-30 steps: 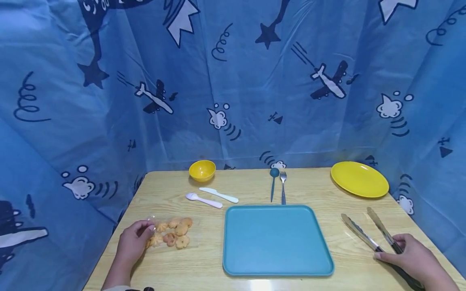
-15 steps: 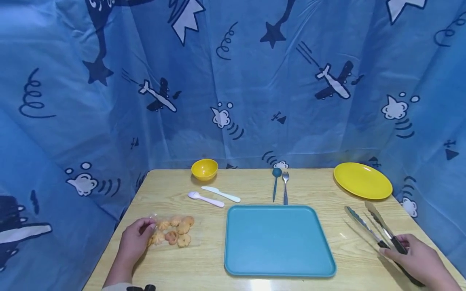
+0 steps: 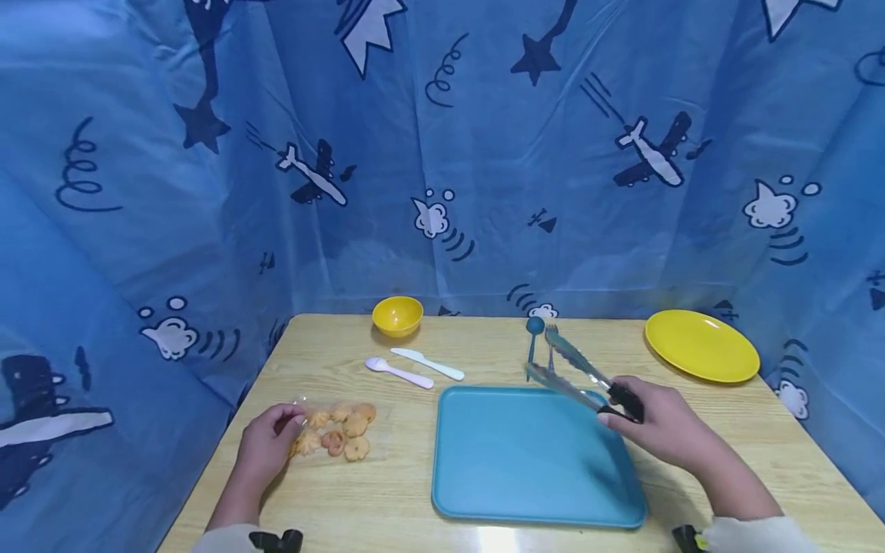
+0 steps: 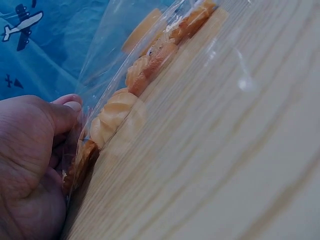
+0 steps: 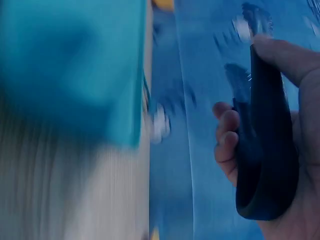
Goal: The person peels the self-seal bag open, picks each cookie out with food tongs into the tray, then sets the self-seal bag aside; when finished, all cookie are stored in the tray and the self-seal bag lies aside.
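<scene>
At the left of the table, my left hand (image 3: 266,444) pinches the near end of a clear plastic bag (image 4: 107,85) between thumb and fingers. Inside the bag are several golden cookies (image 3: 356,424), some flower-shaped and some swirled. My right hand (image 3: 667,421) grips a pair of metal tongs (image 3: 579,358) by the black handles (image 5: 272,145), held in the air over the right part of a blue tray (image 3: 525,468). The tongs' arms are spread apart, with nothing between their tips, and point to the back left. Their tips overlap the fork in the head view.
Behind the tray lie a teal spoon (image 3: 535,327) and a metal fork (image 3: 551,357). A lilac spoon (image 3: 401,374) and a pale knife (image 3: 432,364) lie left of them. A yellow bowl (image 3: 397,317) and yellow plate (image 3: 701,346) stand at the back. Blue printed cloth (image 3: 484,153) surrounds the table.
My right hand has lifted the tongs from the table's right side and carried them left, over the tray. My left hand keeps its pinch on the bag.
</scene>
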